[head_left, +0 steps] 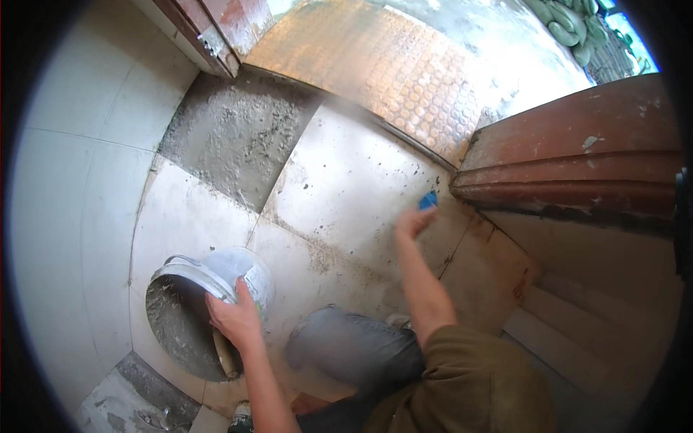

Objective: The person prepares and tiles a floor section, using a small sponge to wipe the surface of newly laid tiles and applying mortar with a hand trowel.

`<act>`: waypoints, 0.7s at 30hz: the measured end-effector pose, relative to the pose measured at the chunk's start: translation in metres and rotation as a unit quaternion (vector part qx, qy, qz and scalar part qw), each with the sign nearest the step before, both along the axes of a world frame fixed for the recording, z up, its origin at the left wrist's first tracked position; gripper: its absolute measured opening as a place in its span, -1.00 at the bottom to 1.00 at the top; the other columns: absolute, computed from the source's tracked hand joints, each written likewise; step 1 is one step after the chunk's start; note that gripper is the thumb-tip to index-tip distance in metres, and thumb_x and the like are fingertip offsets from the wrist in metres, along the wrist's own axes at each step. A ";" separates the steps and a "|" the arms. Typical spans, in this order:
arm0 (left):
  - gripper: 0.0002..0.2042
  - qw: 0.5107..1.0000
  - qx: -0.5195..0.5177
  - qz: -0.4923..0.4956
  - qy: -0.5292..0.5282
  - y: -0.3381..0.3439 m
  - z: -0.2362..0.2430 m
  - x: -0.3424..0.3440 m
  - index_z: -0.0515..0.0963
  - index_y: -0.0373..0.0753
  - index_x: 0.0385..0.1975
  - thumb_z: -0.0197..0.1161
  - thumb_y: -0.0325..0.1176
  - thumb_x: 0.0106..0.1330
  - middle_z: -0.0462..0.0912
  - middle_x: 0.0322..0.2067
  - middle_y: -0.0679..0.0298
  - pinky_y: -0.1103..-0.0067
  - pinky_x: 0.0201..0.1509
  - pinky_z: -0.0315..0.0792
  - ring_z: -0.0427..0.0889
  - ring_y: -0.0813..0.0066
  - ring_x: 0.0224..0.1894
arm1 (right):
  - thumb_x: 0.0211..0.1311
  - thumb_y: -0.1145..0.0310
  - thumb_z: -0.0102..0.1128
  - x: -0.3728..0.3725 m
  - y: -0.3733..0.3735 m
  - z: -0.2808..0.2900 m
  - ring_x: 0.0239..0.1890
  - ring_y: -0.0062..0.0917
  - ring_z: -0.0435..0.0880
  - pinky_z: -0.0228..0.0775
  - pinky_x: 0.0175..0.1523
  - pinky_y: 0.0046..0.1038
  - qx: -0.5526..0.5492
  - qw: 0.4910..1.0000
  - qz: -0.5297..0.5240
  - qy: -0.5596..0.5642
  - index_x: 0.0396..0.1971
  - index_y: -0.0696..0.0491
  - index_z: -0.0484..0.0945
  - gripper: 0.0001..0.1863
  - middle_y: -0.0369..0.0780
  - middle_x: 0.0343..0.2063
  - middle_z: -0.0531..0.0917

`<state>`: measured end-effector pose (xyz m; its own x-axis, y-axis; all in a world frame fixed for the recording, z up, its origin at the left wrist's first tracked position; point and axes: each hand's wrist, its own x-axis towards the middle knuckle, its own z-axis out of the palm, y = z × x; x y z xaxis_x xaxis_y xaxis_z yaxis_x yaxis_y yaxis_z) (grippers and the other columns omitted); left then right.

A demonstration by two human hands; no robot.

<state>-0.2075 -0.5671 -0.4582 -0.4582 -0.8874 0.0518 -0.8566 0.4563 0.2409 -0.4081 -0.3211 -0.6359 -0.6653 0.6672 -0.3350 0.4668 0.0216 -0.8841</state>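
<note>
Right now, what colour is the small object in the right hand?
Blue. The small object in the bare right hand shows best in the head view, slightly blurred.

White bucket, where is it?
In the head view, the white bucket is at lower left, left of the bent knee, with the left hand at its rim.

To the left of your left hand (237,316) you have a pale tiled wall (65,184) with thin seams. Beyond both hands, a rough grey cement patch (234,133) fills the corner, next to white floor tiles (354,173) scattered with dark crumbs. Farther ahead of your right hand (416,220), a tan patterned sheet (375,54) covers the floor past the doorway, where bright light (498,47) washes the ground near green sacks (567,25). Worn red-brown wood (577,151) stands to that hand's right, with a dimmer wall (613,256) under it
</note>
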 end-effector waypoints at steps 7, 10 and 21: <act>-0.47 0.997 0.029 -0.057 0.035 0.013 -0.010 -0.019 0.40 -0.47 -0.06 0.30 -0.17 0.11 0.52 -0.15 -0.16 0.25 -0.01 0.35 0.48 -0.14 -0.09 | 0.06 0.50 0.03 -0.093 -0.152 -0.058 0.00 -0.02 0.41 0.23 0.15 -0.21 0.140 0.911 0.375 0.102 0.00 0.24 0.30 -0.56 0.10 -0.05 0.42; -0.47 0.997 0.066 -0.006 0.043 0.001 -0.011 -0.003 0.40 -0.49 -0.06 0.31 -0.16 0.12 0.51 -0.14 -0.17 0.25 -0.01 0.36 0.48 -0.14 -0.08 | 0.16 0.40 -0.02 -0.031 -0.059 -0.066 -0.05 -0.17 0.46 0.27 0.10 -0.26 0.170 0.931 0.289 0.143 0.08 0.26 0.25 -0.52 0.08 -0.08 0.42; -0.45 0.993 0.101 -0.015 0.053 0.022 -0.001 -0.028 0.36 -0.52 0.01 0.27 -0.19 0.16 0.50 -0.07 -0.19 0.30 0.05 0.35 0.49 -0.07 -0.01 | 0.23 0.28 -0.03 -0.064 0.044 -0.088 0.01 -0.20 0.47 0.28 0.10 -0.27 0.265 0.957 0.104 0.048 -0.01 0.17 0.39 -0.62 0.00 -0.07 0.51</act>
<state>-0.2353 -0.5456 -0.4591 -0.4869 -0.8701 -0.0768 -0.8080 0.4152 0.4180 -0.4726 -0.2769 -0.7243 -0.8135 0.5755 0.0840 0.3198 0.5633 -0.7618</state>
